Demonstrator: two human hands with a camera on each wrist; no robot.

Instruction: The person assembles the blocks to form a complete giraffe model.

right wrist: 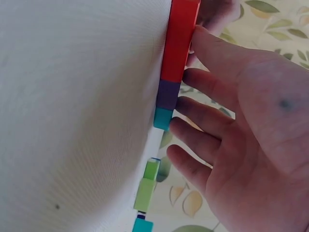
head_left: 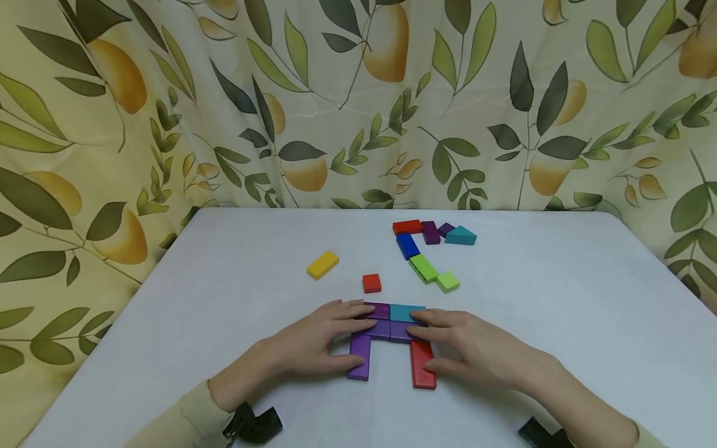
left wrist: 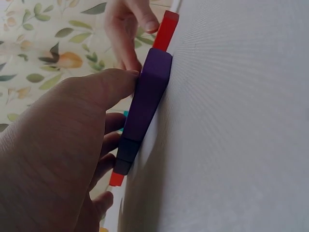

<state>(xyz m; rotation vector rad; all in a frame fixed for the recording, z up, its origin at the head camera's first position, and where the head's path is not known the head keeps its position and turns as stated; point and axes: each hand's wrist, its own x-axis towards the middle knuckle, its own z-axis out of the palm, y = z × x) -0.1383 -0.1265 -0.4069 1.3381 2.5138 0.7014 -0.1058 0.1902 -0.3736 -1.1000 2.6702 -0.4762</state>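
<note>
Flat coloured blocks form an arch on the white table. Its top row joins a dark purple block (head_left: 382,310) and a teal block (head_left: 406,312). Below them lie two purple blocks (head_left: 400,333) side by side. A long purple block (head_left: 360,367) makes the left leg, a long red block (head_left: 422,367) the right. My left hand (head_left: 316,337) rests fingertips on the left blocks, its thumb touching the purple leg. From the other side, my right hand (head_left: 476,342) touches the teal and purple blocks, its thumb against the red leg. Both hands have extended fingers.
Beyond the arch lies a small red block (head_left: 371,283), with a yellow block (head_left: 323,265) farther left. Green (head_left: 424,269), light green (head_left: 448,282), blue (head_left: 407,246), red (head_left: 407,226), dark purple (head_left: 431,233) and teal (head_left: 461,236) blocks cluster behind. A patterned curtain (head_left: 358,124) hangs behind the table.
</note>
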